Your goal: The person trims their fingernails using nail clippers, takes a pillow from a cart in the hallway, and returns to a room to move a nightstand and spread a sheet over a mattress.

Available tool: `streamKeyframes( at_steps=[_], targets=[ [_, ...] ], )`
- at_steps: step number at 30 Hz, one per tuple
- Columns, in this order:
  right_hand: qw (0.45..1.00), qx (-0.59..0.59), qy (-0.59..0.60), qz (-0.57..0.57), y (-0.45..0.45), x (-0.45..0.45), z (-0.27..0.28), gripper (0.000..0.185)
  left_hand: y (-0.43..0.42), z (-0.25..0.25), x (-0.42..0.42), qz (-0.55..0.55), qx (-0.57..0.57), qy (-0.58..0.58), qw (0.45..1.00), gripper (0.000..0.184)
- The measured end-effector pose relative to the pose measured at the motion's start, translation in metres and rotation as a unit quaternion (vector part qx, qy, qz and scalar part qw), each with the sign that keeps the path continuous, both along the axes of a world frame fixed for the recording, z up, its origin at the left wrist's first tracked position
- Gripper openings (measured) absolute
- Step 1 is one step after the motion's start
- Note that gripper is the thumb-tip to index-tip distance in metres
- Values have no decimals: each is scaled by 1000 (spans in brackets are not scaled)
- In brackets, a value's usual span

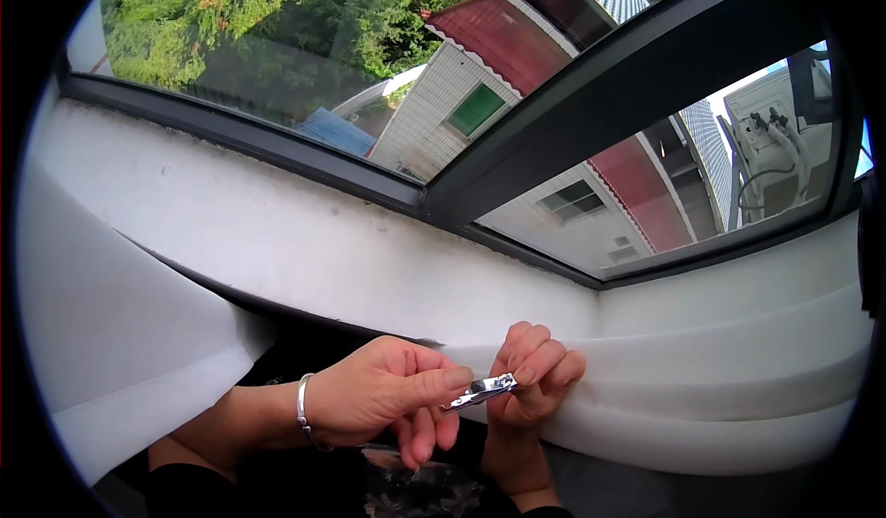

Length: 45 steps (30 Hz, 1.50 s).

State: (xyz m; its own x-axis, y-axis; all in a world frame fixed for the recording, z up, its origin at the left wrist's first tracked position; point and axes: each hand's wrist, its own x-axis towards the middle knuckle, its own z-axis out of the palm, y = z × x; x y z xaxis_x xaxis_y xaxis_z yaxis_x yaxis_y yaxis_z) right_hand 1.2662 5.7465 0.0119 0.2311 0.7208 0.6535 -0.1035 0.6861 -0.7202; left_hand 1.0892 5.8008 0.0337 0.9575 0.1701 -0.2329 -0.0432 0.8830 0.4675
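Note:
A small shiny metal nail clipper (482,391) is held between the two hands, low in the middle of the view. My left hand (392,393), with a silver bracelet (304,411) on its wrist, grips the clipper's rear end between thumb and fingers. The clipper's front end touches a fingertip of my right hand (535,370). That hand's fingers are curled in, with the nails facing the clipper. Whether the jaws are closed on a nail is too small to tell.
Beyond the hands runs a white window sill (341,259) under a dark window frame (443,186). White curtain (120,324) hangs at the left, and more white fabric (720,389) lies at the right. Outside are trees and a tiled building (452,84).

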Motion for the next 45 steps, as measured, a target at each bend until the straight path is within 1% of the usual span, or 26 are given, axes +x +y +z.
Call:
streamKeyframes(
  at_steps=[1, 2, 3, 4, 5, 6, 7, 8, 9, 10, 12, 13, 15, 16, 18, 19, 21, 22, 24, 25, 27, 33, 39, 43, 45],
  targets=[
    [1000, -9, -24, -6, 0, 0, 0, 28, 2, 0, 0, -9, 4, 8, 1000, 26],
    [1000, -10, -26, -6, -1, 0, 0, 28, 3, 1, 0, -17, 8, 16, 1000, 24],
    [1000, -12, -1, -10, -1, 0, -1, 28, 2, 1, -1, -16, 7, 15, 1000, 24],
    [1000, -14, 23, -15, -2, -1, -1, 30, -1, 3, -1, 22, 60, 27, 998, 22],
    [1000, -15, 22, -15, -3, -2, 0, 30, -4, 4, -2, 59, 112, 39, 991, 21],
    [999, -29, 41, -8, -4, -3, 1, 30, -6, 4, -4, 58, 111, 38, 991, 21],
    [997, -44, 60, -1, -5, -4, 2, 30, -9, 4, -5, 134, 321, 39, 937, 23],
    [997, -46, 59, -3, -6, -4, 3, 30, -12, 3, -5, 203, 513, 37, 833, 26],
    [996, -54, 70, 10, -7, -4, 3, 30, -14, -1, -1, 253, 600, 50, 757, 33],
    [995, -61, 81, 24, -7, -4, 3, 30, -14, -4, 0, 253, 598, 49, 759, 33],
    [994, -65, 83, 20, -8, -4, 5, 31, -14, -5, 1, 321, 730, 57, 601, 31],
    [994, -68, 86, 17, -9, -4, 5, 31, -14, -6, 2, 321, 729, 58, 602, 31],
    [994, -70, 79, 7, -8, -4, 4, 32, -14, -9, 4, 359, 793, 64, 488, 30],
    [995, -70, 73, -1, -8, -3, 4, 32, -14, -8, 4, 358, 792, 64, 490, 30],
    [995, -72, 72, -2, -7, -2, 4, 32, -13, -6, 4, 374, 821, 62, 426, 28],
    [995, -72, 72, -2, -7, -2, 4, 33, -13, -7, 5, 374, 820, 63, 427, 28],
    [994, -77, 76, -6, -6, -2, 3, 33, -13, -10, 8, 387, 832, 57, 393, 27],
    [994, -81, 80, -9, -6, -2, 3, 33, -13, -10, 8, 387, 831, 58, 394, 27],
    [993, -84, 81, -11, -5, -2, 2, 34, -12, -8, 9, 373, 847, 70, 372, 26],
    [993, -87, 83, -13, -4, -1, 2, 35, -12, -8, 9, 373, 847, 71, 373, 26],
    [993, -85, 81, -14, -4, -1, 1, 35, -12, -8, 10, 364, 858, 80, 353, 27],
    [993, -93, 70, -27, -2, 0, 2, 36, -11, -9, 13, 357, 857, 80, 362, 27],
    [993, -89, 64, -35, -2, 1, 0, 36, -8, -7, 12, 338, 866, 82, 359, 27],
    [995, -77, 60, -34, -1, 1, -1, 35, -9, -8, 13, 347, 862, 83, 359, 28],
    [995, -77, 59, -35, -1, 1, -1, 35, -9, -7, 12, 348, 857, 90, 370, 28]
  ],
)
